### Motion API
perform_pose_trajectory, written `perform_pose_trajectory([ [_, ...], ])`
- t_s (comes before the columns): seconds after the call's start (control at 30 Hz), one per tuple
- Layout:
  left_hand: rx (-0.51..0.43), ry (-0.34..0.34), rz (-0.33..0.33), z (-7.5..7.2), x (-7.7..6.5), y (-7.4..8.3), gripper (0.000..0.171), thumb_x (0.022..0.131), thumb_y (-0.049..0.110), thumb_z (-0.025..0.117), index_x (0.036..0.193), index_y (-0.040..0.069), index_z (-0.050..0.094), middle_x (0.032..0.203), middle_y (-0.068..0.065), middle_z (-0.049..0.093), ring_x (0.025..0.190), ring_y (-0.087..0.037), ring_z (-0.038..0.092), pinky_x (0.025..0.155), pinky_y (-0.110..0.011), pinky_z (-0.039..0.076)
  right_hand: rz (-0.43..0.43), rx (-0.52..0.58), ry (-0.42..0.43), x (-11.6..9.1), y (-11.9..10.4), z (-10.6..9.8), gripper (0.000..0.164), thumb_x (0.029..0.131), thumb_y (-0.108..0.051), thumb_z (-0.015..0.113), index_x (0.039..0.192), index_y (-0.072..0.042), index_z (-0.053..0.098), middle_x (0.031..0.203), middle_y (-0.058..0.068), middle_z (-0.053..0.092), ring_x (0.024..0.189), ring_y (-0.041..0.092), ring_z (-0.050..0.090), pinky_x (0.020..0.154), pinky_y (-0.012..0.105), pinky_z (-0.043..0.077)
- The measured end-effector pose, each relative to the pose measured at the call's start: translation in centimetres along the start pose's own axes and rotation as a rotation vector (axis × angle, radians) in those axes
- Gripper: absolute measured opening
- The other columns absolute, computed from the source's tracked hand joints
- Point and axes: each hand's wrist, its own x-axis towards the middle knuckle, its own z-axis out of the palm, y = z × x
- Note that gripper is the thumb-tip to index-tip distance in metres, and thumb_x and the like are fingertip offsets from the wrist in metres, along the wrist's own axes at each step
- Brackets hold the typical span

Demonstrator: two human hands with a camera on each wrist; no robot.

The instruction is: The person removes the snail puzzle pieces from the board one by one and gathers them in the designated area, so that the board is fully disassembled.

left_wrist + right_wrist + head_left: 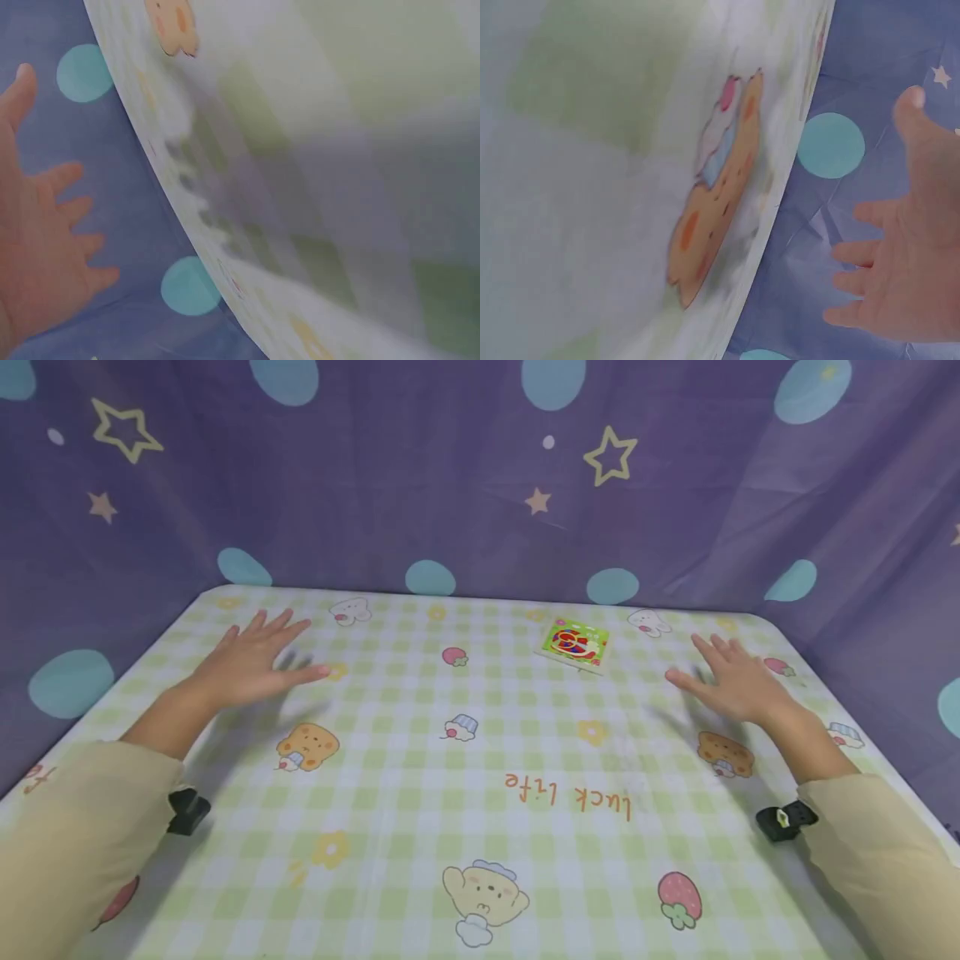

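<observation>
My left hand [251, 664] hovers above the left side of the table, fingers spread and thumb held out, holding nothing. On the right side, my right hand [731, 681] is likewise raised over the cloth with its fingers extended and nothing in it. A small, flat, square packet [576, 644] with a green, red and blue printed front lies toward the back of the table, right of centre. Neither hand touches it; the right hand is the nearer one. In the left wrist view the left palm [45, 247] shows, and the right palm [922, 247] in the right wrist view.
A green-and-white checked tablecloth [405, 793] printed with cartoon figures covers the table. Behind and beside it hangs a purple curtain [450, 485] with stars and blue dots. Dark straps with small devices sit at the left wrist [187, 811] and right wrist [786, 820].
</observation>
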Motion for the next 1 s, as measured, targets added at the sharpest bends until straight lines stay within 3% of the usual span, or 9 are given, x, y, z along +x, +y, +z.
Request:
perform_pose_trajectory([
  [0.17, -0.032, -0.007, 0.067, 0.4, 1.1, 1.6, 0.086, 0.090, 0.063, 0.050, 0.154, 0.013, 0.022, 0.160, -0.023, 0.016, 0.145, -0.048, 0.013, 0.113, -0.069, 0.011, -0.043, 0.097, -0.049, 0.5, -0.4, -0.3, 0.093, 0.094, -0.057, 0.048, 0.153, 0.001, 0.005, 0.155, 0.037, -0.001, 0.142, 0.057, -0.003, 0.108, 0.073, 0.009],
  [0.3, -0.067, 0.005, 0.098, 1.1, 2.3, 3.0, 0.080, 0.090, 0.059, 0.053, 0.151, 0.013, 0.029, 0.156, -0.024, 0.025, 0.141, -0.048, 0.024, 0.110, -0.067, 0.023, -0.052, 0.101, -0.068, 0.9, -1.2, -0.3, 0.088, 0.094, -0.055, 0.050, 0.151, 0.003, 0.016, 0.154, 0.036, 0.013, 0.140, 0.056, 0.013, 0.110, 0.070, 0.017],
  [0.47, -0.118, -0.006, 0.134, 1.9, 4.1, 4.8, 0.076, 0.091, 0.054, 0.055, 0.149, 0.010, 0.032, 0.155, -0.024, 0.028, 0.144, -0.046, 0.020, 0.113, -0.066, 0.021, -0.066, 0.076, -0.066, 1.5, -2.2, 0.0, 0.080, 0.095, -0.055, 0.047, 0.149, 0.001, 0.028, 0.148, 0.033, 0.033, 0.133, 0.054, 0.033, 0.106, 0.066, 0.031],
  [0.63, -0.171, -0.017, 0.187, 1.9, 5.7, 6.8, 0.070, 0.094, 0.044, 0.056, 0.148, 0.006, 0.034, 0.151, -0.022, 0.037, 0.138, -0.042, 0.036, 0.110, -0.062, 0.029, -0.124, 0.095, -0.011, 2.1, -3.1, -0.2, 0.069, 0.096, -0.047, 0.052, 0.142, 0.003, 0.040, 0.142, 0.029, 0.046, 0.126, 0.048, 0.048, 0.101, 0.059, 0.040],
  [0.73, -0.183, -0.013, 0.222, 1.8, 7.1, 7.9, 0.066, 0.094, 0.040, 0.057, 0.146, 0.005, 0.037, 0.149, -0.020, 0.041, 0.132, -0.039, 0.045, 0.108, -0.058, 0.035, -0.148, 0.119, 0.010, 2.8, -3.6, -0.4, 0.064, 0.095, -0.042, 0.056, 0.138, 0.004, 0.046, 0.136, 0.029, 0.052, 0.122, 0.045, 0.054, 0.100, 0.055, 0.044],
  [1.0, -0.236, -0.020, 0.318, 2.0, 11.5, 12.0, 0.055, 0.093, 0.028, 0.059, 0.138, -0.001, 0.046, 0.140, -0.022, 0.051, 0.126, -0.038, 0.052, 0.107, -0.050, 0.040, -0.213, 0.149, 0.041, 4.9, -4.6, -0.7, 0.056, 0.093, -0.033, 0.062, 0.133, 0.004, 0.051, 0.126, 0.027, 0.061, 0.114, 0.040, 0.061, 0.098, 0.051, 0.047],
])
